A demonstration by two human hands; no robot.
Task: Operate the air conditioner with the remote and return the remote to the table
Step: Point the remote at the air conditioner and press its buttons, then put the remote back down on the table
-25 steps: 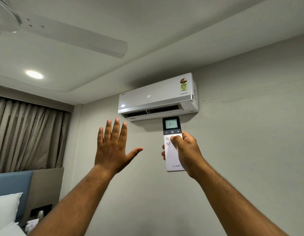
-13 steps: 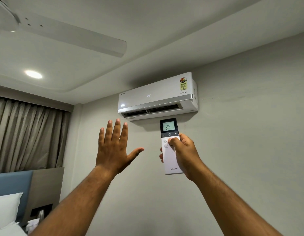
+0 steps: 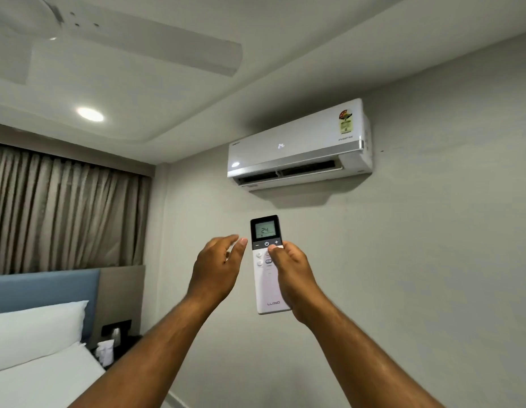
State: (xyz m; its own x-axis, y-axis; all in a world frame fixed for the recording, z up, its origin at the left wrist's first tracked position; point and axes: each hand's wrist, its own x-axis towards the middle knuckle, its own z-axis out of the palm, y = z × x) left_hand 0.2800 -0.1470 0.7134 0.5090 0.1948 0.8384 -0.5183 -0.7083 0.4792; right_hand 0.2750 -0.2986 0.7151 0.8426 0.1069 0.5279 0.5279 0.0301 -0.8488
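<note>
A white air conditioner [image 3: 297,145] hangs high on the grey wall, its front reading 24 and its lower flap open. My right hand [image 3: 291,272] holds a white remote [image 3: 266,278] upright below it, thumb resting just under the dark button strip; the remote's screen also reads 24. My left hand [image 3: 217,269] is raised just left of the remote, fingers curled loosely and apart, holding nothing; its fingertips are close to the remote's left edge. No table surface for the remote is visible apart from a bedside stand.
A ceiling fan blade [image 3: 155,45] and a round ceiling light [image 3: 90,114] are overhead. Brown curtains [image 3: 64,213] cover the left wall. A bed with a white pillow [image 3: 32,331] and blue headboard [image 3: 44,290] lies lower left, beside a dark bedside stand [image 3: 117,343] with small items.
The view has swung down and left, so the air conditioner sits further right. My left hand dropped from a flat raised palm and moved in beside the remote with fingers curled.
</note>
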